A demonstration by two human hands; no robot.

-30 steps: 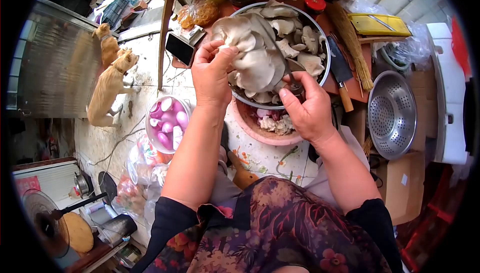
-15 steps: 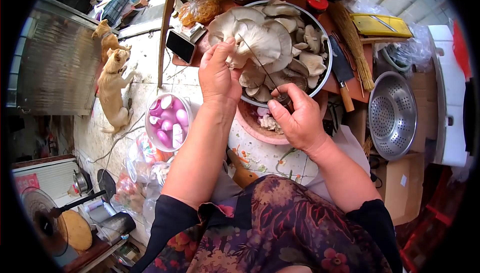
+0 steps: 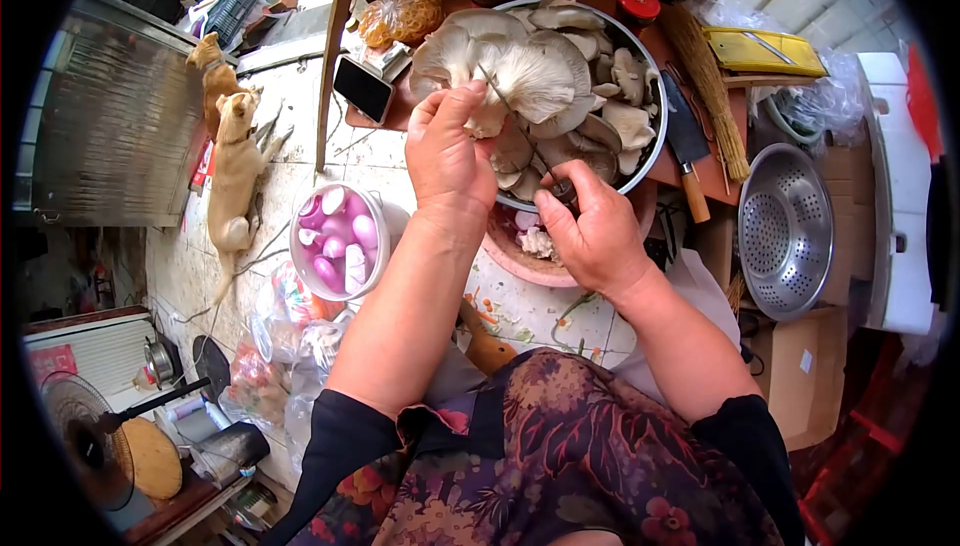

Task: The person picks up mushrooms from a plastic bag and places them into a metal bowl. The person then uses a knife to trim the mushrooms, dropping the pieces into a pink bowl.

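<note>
My left hand [image 3: 450, 146] is closed on the stem end of a large oyster mushroom cluster [image 3: 535, 81], gills facing up. In my right hand [image 3: 590, 231] is a thin-bladed knife [image 3: 535, 151], its dark handle mostly hidden by my fingers. The narrow blade reaches up and left across the mushroom's pale gills near my left thumb. Beneath both hands stands a metal basin [image 3: 655, 141] heaped with loose oyster mushrooms [image 3: 627, 126]. A pinkish bowl [image 3: 500, 251] with pale trimmings sits lower, partly under the basin.
Left of my forearm is a white bucket [image 3: 385, 236] of peeled purple onions [image 3: 335, 236]. A cleaver [image 3: 685, 136], a straw brush [image 3: 710, 86] and a yellow slicer [image 3: 765, 51] lie right of the basin. A steel colander [image 3: 787, 231] stands farther right. Two dogs [image 3: 235, 176] are on the floor at left.
The mushroom cluster has tilted and shifted slightly left, and my left hand moved a little right and down. The knife stays against the gills. The nearer dog has shifted its body.
</note>
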